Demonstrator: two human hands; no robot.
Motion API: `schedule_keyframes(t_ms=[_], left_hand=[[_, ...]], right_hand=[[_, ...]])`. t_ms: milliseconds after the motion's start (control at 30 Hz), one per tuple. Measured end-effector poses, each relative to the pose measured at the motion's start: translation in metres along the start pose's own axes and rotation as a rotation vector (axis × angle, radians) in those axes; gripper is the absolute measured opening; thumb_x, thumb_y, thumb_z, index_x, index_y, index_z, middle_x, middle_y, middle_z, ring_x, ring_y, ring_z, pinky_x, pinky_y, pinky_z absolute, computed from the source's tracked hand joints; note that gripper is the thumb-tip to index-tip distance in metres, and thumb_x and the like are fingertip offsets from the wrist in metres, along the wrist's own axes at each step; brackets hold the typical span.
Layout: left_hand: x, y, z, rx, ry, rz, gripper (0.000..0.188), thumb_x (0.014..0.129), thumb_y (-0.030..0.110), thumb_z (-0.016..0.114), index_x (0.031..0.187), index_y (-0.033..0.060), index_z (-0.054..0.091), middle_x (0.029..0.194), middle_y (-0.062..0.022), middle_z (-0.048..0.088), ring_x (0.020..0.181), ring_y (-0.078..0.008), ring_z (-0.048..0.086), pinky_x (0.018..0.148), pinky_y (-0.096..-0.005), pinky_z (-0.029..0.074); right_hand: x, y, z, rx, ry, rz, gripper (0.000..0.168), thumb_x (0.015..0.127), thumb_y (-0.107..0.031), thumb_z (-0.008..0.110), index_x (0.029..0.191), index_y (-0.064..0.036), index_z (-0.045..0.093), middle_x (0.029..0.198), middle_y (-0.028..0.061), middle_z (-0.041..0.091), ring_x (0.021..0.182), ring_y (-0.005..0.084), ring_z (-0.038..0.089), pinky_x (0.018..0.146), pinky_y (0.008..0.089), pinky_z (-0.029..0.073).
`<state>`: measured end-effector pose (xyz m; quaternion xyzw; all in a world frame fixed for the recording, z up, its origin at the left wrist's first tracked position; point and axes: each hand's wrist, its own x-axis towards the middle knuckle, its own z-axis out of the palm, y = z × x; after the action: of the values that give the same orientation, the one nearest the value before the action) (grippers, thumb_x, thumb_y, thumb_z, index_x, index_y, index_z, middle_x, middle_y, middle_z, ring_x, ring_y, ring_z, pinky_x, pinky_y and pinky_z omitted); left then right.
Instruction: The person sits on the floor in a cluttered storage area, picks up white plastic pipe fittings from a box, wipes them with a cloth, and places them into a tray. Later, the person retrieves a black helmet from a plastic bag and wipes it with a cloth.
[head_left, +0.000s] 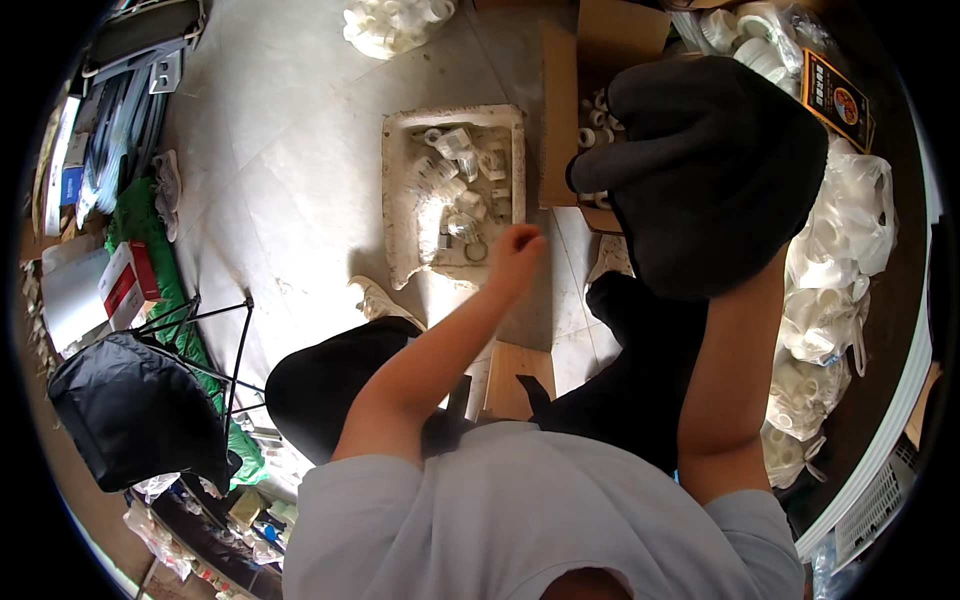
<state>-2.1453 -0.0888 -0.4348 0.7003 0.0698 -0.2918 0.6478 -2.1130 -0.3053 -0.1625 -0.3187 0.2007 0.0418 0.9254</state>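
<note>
My left hand (517, 259), slightly blurred, is over the near right corner of a dirty white foam tray (452, 116). Its fingers are curled in, and nothing shows in them. Inside the tray lie several white and clear small fittings (452, 142) and a thin ring (475, 251). A large dark cloth item (712, 172) covers the end of my right arm, so that hand is hidden. Beneath the cloth, partly covered, stands an open cardboard box (559, 112) with white plastic pipe fittings (598, 120) in it.
Plastic bags of white fittings (817, 322) line the right side. Another bag of fittings (397, 26) sits on the floor at the top. A folding chair with a black seat (139, 412) stands at left, beside green sheeting (139, 214). A wooden board (517, 375) lies between my legs.
</note>
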Motion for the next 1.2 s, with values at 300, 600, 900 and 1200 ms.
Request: schedule_keyframes(t_ms=[300, 600, 900, 1200], left_hand=[[0.106, 0.010, -0.122, -0.206, 0.726, -0.657, 0.054, 0.072, 0.036, 0.069, 0.112, 0.0034, 0.051, 0.096, -0.0110, 0.055, 0.063, -0.0205, 0.049, 0.053, -0.0345, 0.042], [0.123, -0.015, -0.111, -0.496, 0.703, -0.196, 0.036, 0.072, 0.013, 0.067, 0.102, 0.0025, 0.049, 0.097, -0.0120, 0.053, 0.077, -0.0241, 0.056, 0.061, -0.0299, 0.051], [-0.003, 0.013, -0.154, -0.250, 0.544, -0.113, 0.040, 0.070, 0.007, 0.070, 0.102, 0.0010, 0.047, 0.095, -0.0112, 0.055, 0.074, -0.0182, 0.057, 0.058, -0.0254, 0.050], [-0.077, 0.080, -0.144, -0.391, 0.678, -0.040, 0.064, 0.071, 0.004, 0.069, 0.120, 0.0041, 0.027, 0.108, -0.0129, 0.047, 0.088, -0.0219, 0.054, 0.061, -0.0271, 0.051]], right_hand=[[0.026, 0.025, 0.012, -0.163, 0.035, 0.149, 0.017, 0.081, -0.014, 0.055, 0.095, -0.005, 0.059, 0.093, 0.0112, 0.061, 0.087, 0.0188, 0.059, 0.071, 0.0336, 0.047], [0.033, 0.068, 0.024, -0.441, -0.003, 0.340, 0.020, 0.082, -0.012, 0.054, 0.099, -0.003, 0.059, 0.097, 0.0128, 0.061, 0.092, 0.0186, 0.059, 0.075, 0.0338, 0.047], [-0.012, 0.123, 0.062, -1.765, -0.577, 0.199, 0.009, 0.076, -0.005, 0.052, 0.081, -0.002, 0.059, 0.081, 0.0161, 0.060, 0.082, 0.0288, 0.060, 0.069, 0.0398, 0.047], [-0.035, 0.152, 0.048, -1.904, -0.601, -0.053, 0.010, 0.079, -0.011, 0.051, 0.080, -0.004, 0.058, 0.081, 0.0144, 0.057, 0.080, 0.0324, 0.057, 0.067, 0.0415, 0.046]])
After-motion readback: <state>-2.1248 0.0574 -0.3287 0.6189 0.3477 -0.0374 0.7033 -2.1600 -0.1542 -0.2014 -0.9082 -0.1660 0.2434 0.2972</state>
